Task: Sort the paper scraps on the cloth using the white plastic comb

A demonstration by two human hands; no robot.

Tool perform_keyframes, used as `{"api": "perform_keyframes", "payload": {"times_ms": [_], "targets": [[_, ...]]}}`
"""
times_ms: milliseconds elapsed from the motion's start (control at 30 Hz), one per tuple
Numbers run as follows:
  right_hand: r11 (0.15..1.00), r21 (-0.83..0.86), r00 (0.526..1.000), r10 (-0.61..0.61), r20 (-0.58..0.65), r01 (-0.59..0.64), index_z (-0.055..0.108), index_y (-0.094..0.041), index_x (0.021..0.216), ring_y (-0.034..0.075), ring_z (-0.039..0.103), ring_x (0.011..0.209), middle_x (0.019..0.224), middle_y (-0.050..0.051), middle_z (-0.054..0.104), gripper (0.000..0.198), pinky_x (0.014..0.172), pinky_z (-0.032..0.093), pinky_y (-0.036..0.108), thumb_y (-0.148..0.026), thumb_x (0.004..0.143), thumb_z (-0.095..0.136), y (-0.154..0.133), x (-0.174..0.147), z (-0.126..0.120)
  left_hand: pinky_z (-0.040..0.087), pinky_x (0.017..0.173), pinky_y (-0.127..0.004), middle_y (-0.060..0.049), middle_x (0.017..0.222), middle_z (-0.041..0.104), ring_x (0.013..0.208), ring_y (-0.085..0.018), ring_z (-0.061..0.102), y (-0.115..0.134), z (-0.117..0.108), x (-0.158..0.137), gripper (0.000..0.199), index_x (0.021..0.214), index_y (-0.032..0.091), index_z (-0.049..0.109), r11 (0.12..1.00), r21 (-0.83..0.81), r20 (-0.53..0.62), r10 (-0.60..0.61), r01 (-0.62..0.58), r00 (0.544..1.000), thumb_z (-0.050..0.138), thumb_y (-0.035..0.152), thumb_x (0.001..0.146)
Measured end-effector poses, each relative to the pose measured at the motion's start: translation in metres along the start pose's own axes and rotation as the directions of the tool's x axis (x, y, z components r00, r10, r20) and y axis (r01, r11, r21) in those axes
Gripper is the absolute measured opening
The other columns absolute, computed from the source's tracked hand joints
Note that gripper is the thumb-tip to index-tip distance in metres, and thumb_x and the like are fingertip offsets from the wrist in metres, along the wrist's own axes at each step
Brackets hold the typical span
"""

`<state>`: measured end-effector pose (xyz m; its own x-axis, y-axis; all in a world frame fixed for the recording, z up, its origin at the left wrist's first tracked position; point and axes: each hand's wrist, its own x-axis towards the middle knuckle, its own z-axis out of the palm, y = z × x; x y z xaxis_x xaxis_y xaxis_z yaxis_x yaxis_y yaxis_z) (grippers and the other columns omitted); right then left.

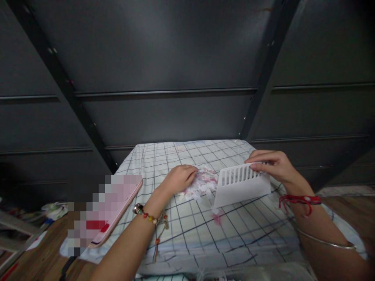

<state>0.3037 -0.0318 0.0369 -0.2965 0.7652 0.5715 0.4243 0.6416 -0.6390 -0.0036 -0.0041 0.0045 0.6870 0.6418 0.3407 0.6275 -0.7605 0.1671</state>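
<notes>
My right hand (271,164) grips the top edge of a white slotted plastic panel (241,193), thumb on the near side and fingers behind. The panel stands tilted on its long edge on the checked cloth, its row of slots along the top. To its left lies a loose heap of small white and pink flakes (202,185), like scraps or petals. My left hand (183,177) rests at the heap's left side, fingers curled together against it. Its fingertips are partly hidden, so I cannot make out what they hold. A small pink bit (216,219) lies in front of the panel.
A checked white cloth (181,234) covers the table. On the left is a phone in a pink case (117,218), partly pixelated, with a black cable. A clear plastic container (258,271) sits at the near edge. Dark metal panels (164,121) rise behind the table.
</notes>
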Motion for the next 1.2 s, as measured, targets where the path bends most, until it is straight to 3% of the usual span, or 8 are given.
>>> {"api": "perform_keyframes", "payload": {"times_ms": [133, 400, 567, 800, 1100, 1200], "targets": [[1.0, -0.017, 1.0, 0.003, 0.004, -0.003, 0.074, -0.027, 0.074, 0.017, 0.058, 0.063, 0.069, 0.003, 0.066, 0.015, 0.055, 0.046, 0.03, -0.041, 0.07, 0.07, 0.0, 0.001, 0.0, 0.048, 0.084, -0.032, -0.006, 0.098, 0.068, 0.09, -0.02, 0.063, 0.0, 0.0, 0.0, 0.023, 0.099, 0.018, 0.061, 1.0, 0.007, 0.003, -0.005, 0.005, 1.0, 0.039, 0.015, 0.093], [0.998, -0.039, 0.988, 0.033, -0.15, -0.039, 0.075, -0.028, 0.075, 0.019, 0.061, 0.071, 0.075, 0.003, 0.069, 0.013, 0.064, 0.048, 0.032, -0.037, 0.067, 0.073, 0.012, -0.003, -0.006, 0.049, 0.081, -0.032, -0.007, 0.096, 0.068, 0.087, -0.02, 0.063, 0.0, 0.002, 0.0, 0.022, 0.098, 0.017, 0.061, 1.0, 0.017, -0.001, 0.006, -0.006, 1.0, 0.04, 0.014, 0.092], [0.995, -0.077, 0.995, 0.049, -0.091, -0.056, 0.075, -0.027, 0.075, 0.019, 0.062, 0.071, 0.075, 0.003, 0.069, 0.016, 0.065, 0.048, 0.032, -0.041, 0.068, 0.072, 0.014, -0.002, -0.01, 0.049, 0.08, -0.032, -0.006, 0.093, 0.068, 0.086, -0.02, 0.063, -0.001, 0.002, 0.0, 0.022, 0.097, 0.017, 0.061, 1.0, 0.025, 0.0, 0.013, -0.013, 1.0, 0.039, 0.015, 0.093], [0.998, -0.054, 0.986, 0.031, -0.167, -0.04, 0.074, -0.029, 0.076, 0.018, 0.061, 0.072, 0.076, 0.002, 0.068, 0.012, 0.062, 0.047, 0.03, -0.038, 0.069, 0.072, 0.012, -0.004, -0.009, 0.049, 0.081, -0.032, -0.007, 0.095, 0.068, 0.087, -0.02, 0.063, -0.001, 0.002, 0.0, 0.023, 0.097, 0.016, 0.061, 1.0, 0.019, 0.002, 0.01, -0.01, 1.0, 0.039, 0.015, 0.093], [0.999, -0.019, 0.999, -0.034, -0.042, 0.033, 0.075, -0.028, 0.076, 0.016, 0.06, 0.066, 0.071, 0.002, 0.068, 0.01, 0.056, 0.046, 0.027, -0.035, 0.071, 0.071, 0.0, 0.002, 0.001, 0.049, 0.083, -0.033, -0.006, 0.099, 0.068, 0.09, -0.02, 0.063, -0.001, 0.002, 0.001, 0.024, 0.1, 0.016, 0.062, 0.999, 0.038, 0.009, -0.001, 0.001, 1.0, 0.039, 0.016, 0.093], [0.999, -0.002, 0.997, -0.048, -0.061, 0.048, 0.075, -0.028, 0.076, 0.015, 0.06, 0.065, 0.07, 0.002, 0.068, 0.009, 0.055, 0.046, 0.027, -0.034, 0.07, 0.072, -0.001, 0.002, 0.001, 0.049, 0.084, -0.033, -0.007, 0.1, 0.068, 0.091, -0.02, 0.063, -0.002, 0.003, 0.001, 0.024, 0.1, 0.016, 0.062, 0.999, 0.035, 0.011, 0.004, -0.005, 1.0, 0.039, 0.016, 0.093]]}}
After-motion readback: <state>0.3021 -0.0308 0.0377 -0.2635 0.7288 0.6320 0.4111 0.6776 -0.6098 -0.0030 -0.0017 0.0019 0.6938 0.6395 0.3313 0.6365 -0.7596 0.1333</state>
